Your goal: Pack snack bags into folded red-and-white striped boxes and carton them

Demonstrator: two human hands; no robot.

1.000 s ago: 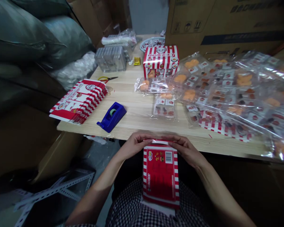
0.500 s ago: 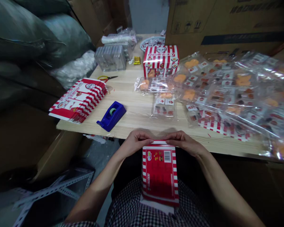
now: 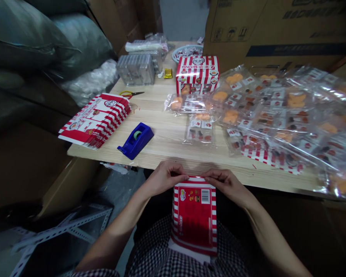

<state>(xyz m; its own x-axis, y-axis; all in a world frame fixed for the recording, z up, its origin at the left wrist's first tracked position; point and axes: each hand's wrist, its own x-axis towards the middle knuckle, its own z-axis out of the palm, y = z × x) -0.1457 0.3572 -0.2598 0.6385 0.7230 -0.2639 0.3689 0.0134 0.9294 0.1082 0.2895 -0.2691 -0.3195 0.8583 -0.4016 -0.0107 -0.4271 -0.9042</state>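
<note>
The left hand and right hand hold a flat red-and-white striped printed card carton by its top edge. The fingers of both hands pinch that edge, closing towards each other near its middle, while the carton's lower part lies over black-and-white checked clothing. Just ahead of the carton runs a light wood surface. Ahead and to its left lie a blue plastic tape dispenser and a stack of flat striped cartons. Farther ahead stands an assembled striped box, and to the right spread clear plastic bags of small orange and red items. Uneven pinching could crease or tear the thin card, and a loosened grip could let the carton slide off the lap.
</note>
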